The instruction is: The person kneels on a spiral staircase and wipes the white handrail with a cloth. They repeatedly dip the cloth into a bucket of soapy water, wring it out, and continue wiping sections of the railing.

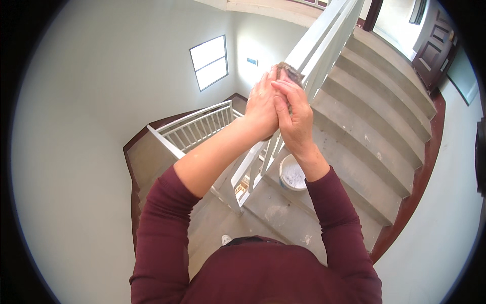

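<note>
A wet-looking brownish cloth (291, 74) lies over the white handrail (312, 42) of the stair railing. My left hand (263, 100) presses on the cloth with fingers pointing up along the rail, and a bit of cloth shows under its wrist. My right hand (295, 114) rests against the left one from the right side, its fingers bent over the cloth. Most of the cloth is hidden beneath both hands. Below my right hand, a white bucket (292, 173) with foamy liquid stands on a concrete step.
Concrete stairs (364, 125) climb on the right to a landing with a dark panelled door (434, 53). Lower left, another white railing (197, 127) borders a descending flight. A window (209, 62) is in the far wall. My shoe (226, 239) is on the floor below.
</note>
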Available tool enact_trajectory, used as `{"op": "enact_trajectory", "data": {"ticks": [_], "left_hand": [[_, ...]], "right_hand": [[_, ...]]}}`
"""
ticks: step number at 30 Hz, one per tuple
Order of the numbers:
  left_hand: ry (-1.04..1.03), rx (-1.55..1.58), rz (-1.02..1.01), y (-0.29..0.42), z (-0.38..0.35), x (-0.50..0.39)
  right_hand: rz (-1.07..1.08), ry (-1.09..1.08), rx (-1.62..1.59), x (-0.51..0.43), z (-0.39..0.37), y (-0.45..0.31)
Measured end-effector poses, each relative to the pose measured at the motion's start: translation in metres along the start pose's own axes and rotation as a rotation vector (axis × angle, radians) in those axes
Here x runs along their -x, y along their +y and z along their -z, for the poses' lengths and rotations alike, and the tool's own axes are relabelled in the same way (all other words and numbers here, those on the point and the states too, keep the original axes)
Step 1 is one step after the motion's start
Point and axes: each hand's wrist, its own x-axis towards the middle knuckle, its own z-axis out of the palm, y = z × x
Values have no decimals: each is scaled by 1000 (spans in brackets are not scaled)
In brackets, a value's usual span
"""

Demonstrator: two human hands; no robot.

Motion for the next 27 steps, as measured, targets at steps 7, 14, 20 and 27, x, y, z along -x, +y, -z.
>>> {"op": "enact_trajectory", "data": {"ticks": [7,14,20,27], "left_hand": [[-81,64,139,6,-22,-143],[-130,91,213,11,-31,-218],[-46,135,285,12,-34,-215],[-6,141,309,11,-36,-214]], "right_hand": [[6,74,-143,-103,37,100],[-118,29,-331,-170,80,141],[-374,314,-650,-166,110,130],[-401,373,-668,-152,120,111]]}}
